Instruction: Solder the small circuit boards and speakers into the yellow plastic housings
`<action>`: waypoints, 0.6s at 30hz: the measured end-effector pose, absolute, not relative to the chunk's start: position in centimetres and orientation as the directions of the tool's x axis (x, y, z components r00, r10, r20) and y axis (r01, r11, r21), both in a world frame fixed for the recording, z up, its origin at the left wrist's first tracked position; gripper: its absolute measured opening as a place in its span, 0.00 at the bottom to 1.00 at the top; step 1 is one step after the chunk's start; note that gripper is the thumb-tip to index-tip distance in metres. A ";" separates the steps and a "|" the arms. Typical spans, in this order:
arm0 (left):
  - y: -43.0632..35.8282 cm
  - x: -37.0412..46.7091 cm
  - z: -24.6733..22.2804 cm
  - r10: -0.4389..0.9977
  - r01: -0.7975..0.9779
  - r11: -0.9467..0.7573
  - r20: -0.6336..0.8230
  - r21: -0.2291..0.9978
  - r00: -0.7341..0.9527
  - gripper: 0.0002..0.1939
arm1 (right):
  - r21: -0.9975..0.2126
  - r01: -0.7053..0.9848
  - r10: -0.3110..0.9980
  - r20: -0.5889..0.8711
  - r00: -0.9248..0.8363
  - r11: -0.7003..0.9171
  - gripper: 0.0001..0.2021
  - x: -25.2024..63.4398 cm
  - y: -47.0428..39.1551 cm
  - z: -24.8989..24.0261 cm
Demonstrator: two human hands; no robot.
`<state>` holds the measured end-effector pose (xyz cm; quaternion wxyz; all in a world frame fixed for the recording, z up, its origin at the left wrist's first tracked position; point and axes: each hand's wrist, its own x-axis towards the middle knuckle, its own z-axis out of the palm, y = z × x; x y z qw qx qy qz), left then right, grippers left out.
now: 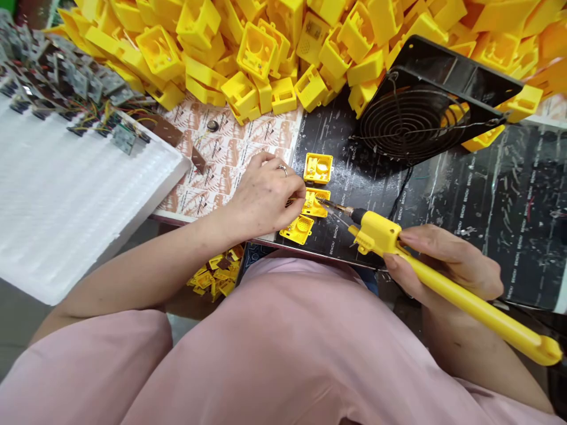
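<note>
Middle yellow housing (315, 208), its inner details too small for certainty.

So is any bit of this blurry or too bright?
In the head view, the yellow boxes in the top right corner look smeared; also in the head view, the white foam looks very bright, while the yellow tool looks clearer.
</note>
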<state>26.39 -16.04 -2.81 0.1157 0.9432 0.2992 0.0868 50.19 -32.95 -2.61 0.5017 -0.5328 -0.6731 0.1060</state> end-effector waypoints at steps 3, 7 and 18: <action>-15.7 26.7 -3.0 0.605 0.568 -0.783 0.097 0.252 0.791 0.13 | -0.652 0.643 0.806 0.586 0.088 0.403 0.20 50.1 -32.7 -2.8; -15.6 27.2 -3.1 0.616 0.583 -0.776 0.090 0.241 0.783 0.14 | -0.591 0.686 0.811 0.585 0.003 0.424 0.16 49.8 -32.2 -2.7; -15.2 27.8 -3.8 0.518 0.501 -0.855 0.191 0.135 0.833 0.12 | -0.506 0.703 0.770 0.631 -0.093 0.500 0.13 50.0 -31.5 -2.2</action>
